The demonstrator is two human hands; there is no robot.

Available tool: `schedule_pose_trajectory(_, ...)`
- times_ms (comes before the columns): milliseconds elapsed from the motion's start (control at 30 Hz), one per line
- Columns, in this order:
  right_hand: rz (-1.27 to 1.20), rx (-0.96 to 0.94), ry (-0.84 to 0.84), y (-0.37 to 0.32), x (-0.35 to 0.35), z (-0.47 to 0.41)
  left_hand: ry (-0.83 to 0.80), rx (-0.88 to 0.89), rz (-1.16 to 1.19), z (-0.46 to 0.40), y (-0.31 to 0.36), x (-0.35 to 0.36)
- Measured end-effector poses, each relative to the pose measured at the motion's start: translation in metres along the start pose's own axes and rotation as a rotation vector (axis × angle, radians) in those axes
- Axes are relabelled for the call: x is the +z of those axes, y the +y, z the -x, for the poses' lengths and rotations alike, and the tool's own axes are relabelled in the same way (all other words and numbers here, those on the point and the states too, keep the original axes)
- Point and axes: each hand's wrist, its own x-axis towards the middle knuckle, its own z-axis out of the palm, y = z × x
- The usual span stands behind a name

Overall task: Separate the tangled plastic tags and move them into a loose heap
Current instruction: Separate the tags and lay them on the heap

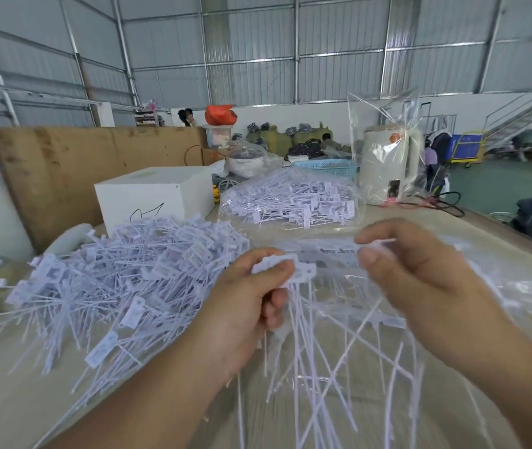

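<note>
Tangled tag bunch [323, 335] held above the table [15, 409] front-centre, left hand [245, 306] pinching its flat heads, right hand [420, 273] pinching other tags alongside, stems fanning down, loose heap [112, 280] just left, bagged tags [290, 199] behind near white box [154, 196].

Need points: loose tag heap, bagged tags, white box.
loose tag heap [122, 280], head view, middle of the pile.
bagged tags [290, 199], head view, tags inside the clear bag.
white box [157, 197], head view, front face.
</note>
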Motion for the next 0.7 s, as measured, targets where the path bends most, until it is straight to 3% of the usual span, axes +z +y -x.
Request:
schedule_pose_trajectory(100, 0.138, -0.02, -0.304, 0.006, 0.015, 0.003, -0.169, 0.068, -0.109, 0.006, 0.0, 0.007)
schedule_pose_trajectory(233, 0.194, -0.049, -0.436, 0.004, 0.021, 0.004, -0.226, 0.108, -0.267, 0.014, 0.001, 0.01)
schedule_pose_trajectory(500, 0.37, -0.021, -0.463, -0.002, 0.026, 0.014, -0.237, 0.102, -0.423, 0.016, 0.003, 0.01)
schedule_pose_trajectory(700, 0.318, 0.037, -0.38, -0.009, 0.01, 0.005, -0.162, 0.165, -0.229, 0.012, 0.004, 0.009)
